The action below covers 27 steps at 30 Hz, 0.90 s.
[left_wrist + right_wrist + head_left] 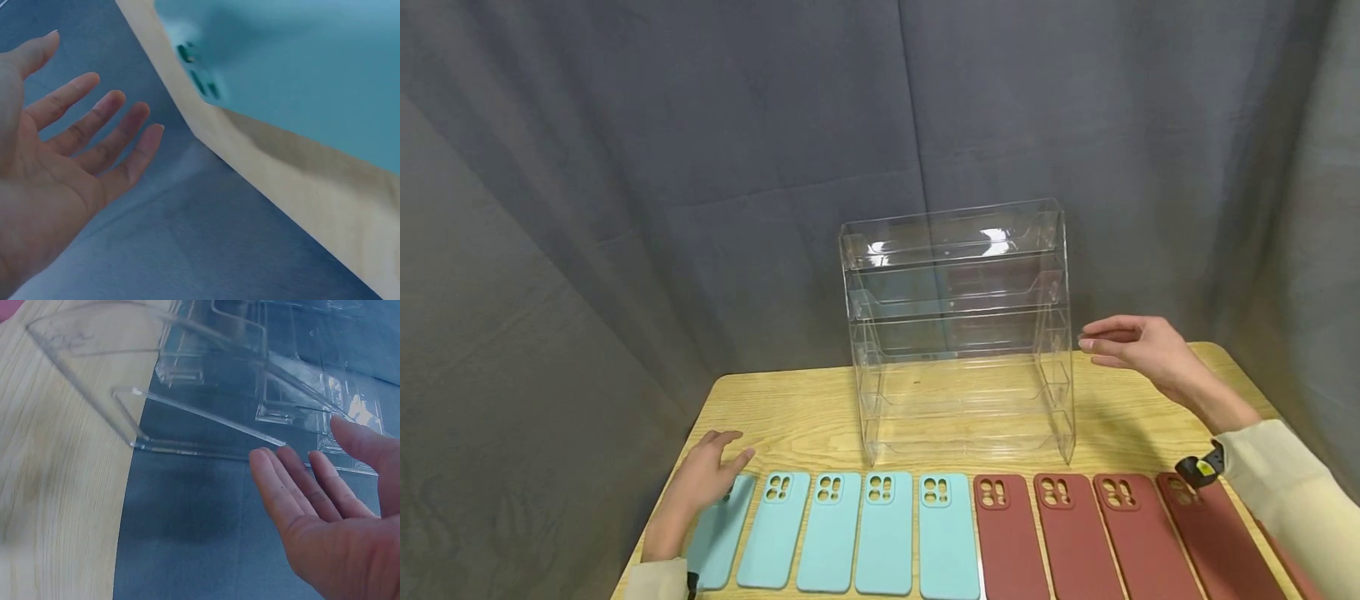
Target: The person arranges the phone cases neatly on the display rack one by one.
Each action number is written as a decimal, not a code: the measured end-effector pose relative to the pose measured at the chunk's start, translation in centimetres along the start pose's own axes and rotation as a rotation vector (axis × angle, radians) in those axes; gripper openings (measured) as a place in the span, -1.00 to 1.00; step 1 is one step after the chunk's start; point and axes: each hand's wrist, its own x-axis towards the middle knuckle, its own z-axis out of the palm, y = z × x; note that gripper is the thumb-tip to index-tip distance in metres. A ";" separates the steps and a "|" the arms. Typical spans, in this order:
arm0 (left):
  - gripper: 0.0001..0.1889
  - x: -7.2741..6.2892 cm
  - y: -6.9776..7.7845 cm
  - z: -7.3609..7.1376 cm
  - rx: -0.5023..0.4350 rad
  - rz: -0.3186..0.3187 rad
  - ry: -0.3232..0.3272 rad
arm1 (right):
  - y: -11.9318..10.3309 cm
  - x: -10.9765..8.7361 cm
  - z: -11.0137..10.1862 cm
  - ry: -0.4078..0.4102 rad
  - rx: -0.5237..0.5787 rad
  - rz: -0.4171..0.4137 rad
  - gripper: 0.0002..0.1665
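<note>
A clear plastic tiered rack [962,321] stands upright toward the back of the table. My right hand [1138,346] hovers beside its right side, fingers extended and holding nothing; in the right wrist view the fingertips [262,459] overlap the rack's side panel [206,419]. At the left, my left hand [703,475] is above the leftmost light blue phone case [718,533], fingers spread and the palm bare. Several more light blue phone cases [827,533] lie in a row along the front. Dark red phone cases [1011,542] continue that row to the right, partly under my right forearm.
The wooden table [790,417] has rounded back corners. Grey curtains [760,167] hang close behind it and on both sides. A black band with a yellow mark [1202,467] sits at my right wrist, above a red case.
</note>
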 end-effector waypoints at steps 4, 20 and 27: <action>-0.40 -0.6 -0.8 0.3 -0.024 -0.020 -0.034 | 0.1 0.1 -0.1 -0.024 0.119 -0.005 -0.28; -0.44 -2.2 -2.7 1.0 -0.046 -0.088 -0.100 | 0.5 0.6 0.3 -0.036 0.232 0.011 -0.38; -0.41 -3.0 -3.2 1.6 -0.007 -0.071 -0.078 | 0.6 0.8 0.5 -0.036 0.214 0.021 -0.28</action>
